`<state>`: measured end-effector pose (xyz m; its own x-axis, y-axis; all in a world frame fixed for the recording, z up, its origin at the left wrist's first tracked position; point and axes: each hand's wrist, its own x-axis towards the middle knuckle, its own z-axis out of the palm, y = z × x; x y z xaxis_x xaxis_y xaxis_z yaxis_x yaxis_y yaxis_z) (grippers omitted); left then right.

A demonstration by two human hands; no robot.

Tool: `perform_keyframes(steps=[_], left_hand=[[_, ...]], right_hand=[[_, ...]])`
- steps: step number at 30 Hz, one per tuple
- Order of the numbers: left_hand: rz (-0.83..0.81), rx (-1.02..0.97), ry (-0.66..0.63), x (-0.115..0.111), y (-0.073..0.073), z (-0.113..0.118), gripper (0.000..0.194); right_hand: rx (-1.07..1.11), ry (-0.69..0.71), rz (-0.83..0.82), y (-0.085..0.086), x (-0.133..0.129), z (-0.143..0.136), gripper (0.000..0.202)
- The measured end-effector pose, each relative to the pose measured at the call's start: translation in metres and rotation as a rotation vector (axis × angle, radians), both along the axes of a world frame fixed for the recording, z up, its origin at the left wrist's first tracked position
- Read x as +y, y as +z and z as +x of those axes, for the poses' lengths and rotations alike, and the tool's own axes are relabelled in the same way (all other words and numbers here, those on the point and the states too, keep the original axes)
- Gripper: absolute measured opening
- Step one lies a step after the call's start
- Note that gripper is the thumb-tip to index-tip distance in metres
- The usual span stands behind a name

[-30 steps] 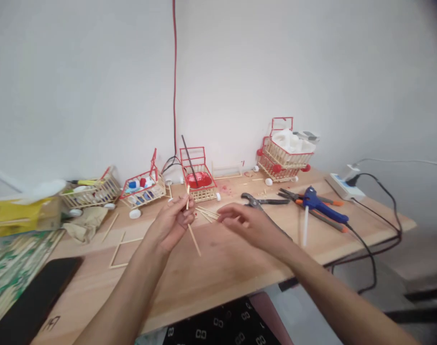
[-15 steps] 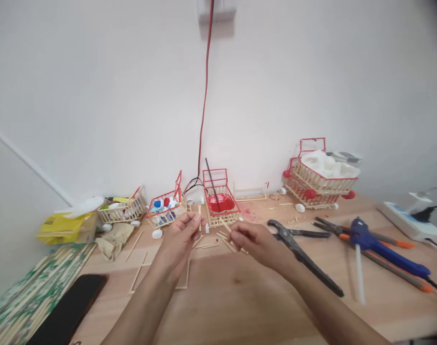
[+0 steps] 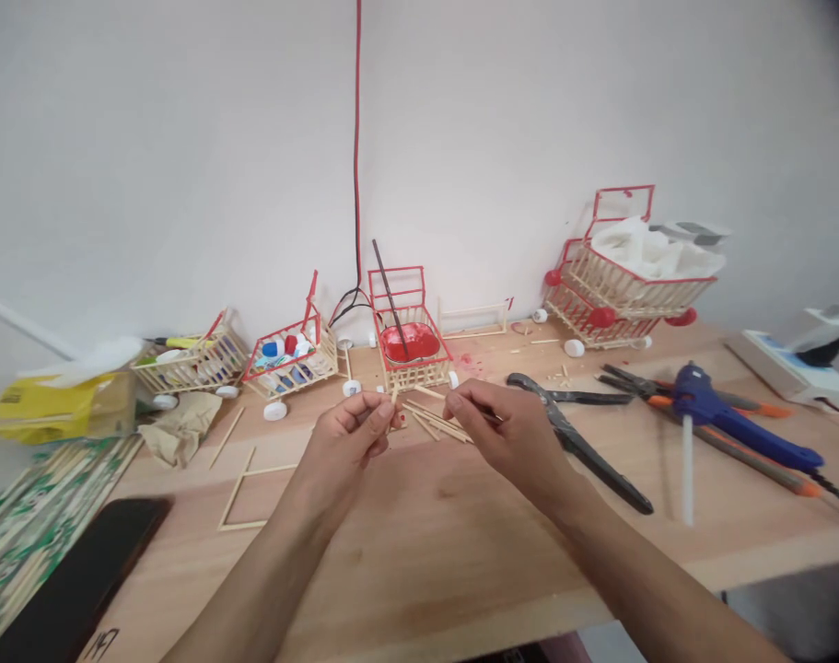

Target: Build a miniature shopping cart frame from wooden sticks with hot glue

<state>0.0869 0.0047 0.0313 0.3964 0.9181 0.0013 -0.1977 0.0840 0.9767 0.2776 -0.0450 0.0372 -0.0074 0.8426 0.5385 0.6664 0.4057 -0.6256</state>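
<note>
My left hand (image 3: pixel 350 437) is closed in a pinch, with a short wooden stick (image 3: pixel 394 394) standing up between thumb and fingertip. To its right, my right hand (image 3: pixel 508 428) pinches another thin wooden stick (image 3: pixel 429 393) that points left. The two sticks are close but apart. Loose wooden sticks (image 3: pixel 425 425) lie on the table between and behind the hands. A stick frame (image 3: pixel 234 497) lies flat by my left forearm, partly hidden by it. Just beyond the hands stands a small stick-built cart (image 3: pixel 417 376) with a red rim, holding a red-stained dish (image 3: pixel 409 343) and a dark rod (image 3: pixel 390 299).
Left are two more small carts (image 3: pixel 291 364) (image 3: pixel 191 370), crumpled paper (image 3: pixel 180 428), wrapped sticks (image 3: pixel 60 516) and a phone (image 3: pixel 80 580). Right are black-handled pliers (image 3: pixel 585 460), a blue glue gun (image 3: pixel 743 428), orange-handled pliers (image 3: pixel 771 465), a power strip (image 3: pixel 778 373) and a larger two-tier cart (image 3: pixel 619 295).
The camera view has shifted, so the table's front edge shows. My hands have stayed raised over the loose sticks, and the stick in the left hand now shows more clearly.
</note>
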Motion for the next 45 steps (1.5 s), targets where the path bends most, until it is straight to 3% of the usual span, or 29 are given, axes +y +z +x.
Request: perform_keyframes(steps=[11, 18, 26, 34, 45], left_hand=[[0.046, 0.107, 0.021, -0.005, 0.002, 0.001, 0.02], [0.173, 0.193, 0.108, 0.0, -0.001, -0.003, 0.02], [0.213, 0.249, 0.191, -0.003, 0.006, -0.002, 0.022], [0.147, 0.177, 0.117, -0.001, -0.004, -0.002, 0.023], [0.243, 0.249, 0.154, -0.004, 0.003, -0.001, 0.015]], right_hand=[[0.018, -0.018, 0.042, -0.001, 0.001, -0.001, 0.028], [0.068, -0.067, 0.029, 0.001, 0.0, 0.002, 0.029], [0.105, -0.041, -0.024, -0.004, 0.004, 0.003, 0.027], [0.149, 0.081, -0.087, -0.007, 0.002, -0.005, 0.026], [0.135, -0.019, -0.053, -0.006, 0.004, -0.001, 0.03]])
